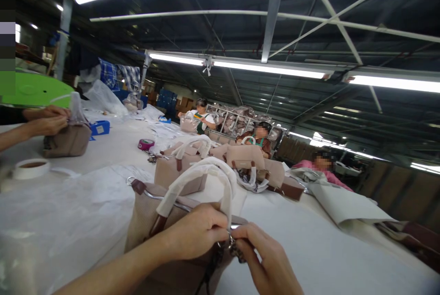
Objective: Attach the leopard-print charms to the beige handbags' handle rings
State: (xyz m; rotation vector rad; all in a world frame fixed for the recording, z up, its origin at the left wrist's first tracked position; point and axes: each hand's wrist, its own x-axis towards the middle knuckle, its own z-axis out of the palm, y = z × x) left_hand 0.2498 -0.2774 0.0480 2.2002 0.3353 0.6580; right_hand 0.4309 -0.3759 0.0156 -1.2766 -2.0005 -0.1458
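A beige handbag (147,212) with brown leather tabs stands on the table right before me. White paper wraps its arched handles (199,171). At the bag's right end, my left hand (195,230) pinches a small metal ring (222,242) by the handle's base. My right hand (263,253) is closed beside it, thumb and forefinger on a metal clasp (231,240) with a dark dangling charm (237,253). A dark strap or tassel hangs below; its shape is unclear. The fingers partly cover where ring and clasp meet.
More beige handbags (244,157) stand farther along the white table (309,249). Clear plastic sheeting (62,212) and a tape roll (30,169) lie at left. A co-worker's hands (44,120) work on another bag (70,139). A purple tape roll (146,144) sits mid-table.
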